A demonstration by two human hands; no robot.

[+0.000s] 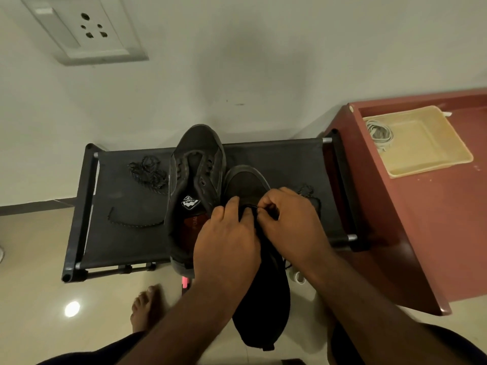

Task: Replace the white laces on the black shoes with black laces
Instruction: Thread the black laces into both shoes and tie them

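While both hands meet over the nearer shoe (247, 183), I see the left hand (226, 233) gripping its upper, fingers curled over the eyelet area. The right hand (287, 219) pinches a black lace (308, 193) between thumb and fingertips at the shoe's throat. The rest of that lace trails onto the black rack (276, 156), just right of the hand.

This shoe sits on the rack's front right part, heel hanging past the front edge. A second shoe (196, 159), with no lace in it, lies at the rack's middle, touching the first. Another black lace (147, 172) lies bunched on the rack's left side. Beside the rack's right end, white laces (379, 134) sit coiled in a beige tray (427, 143) on a red-brown table (434, 219).
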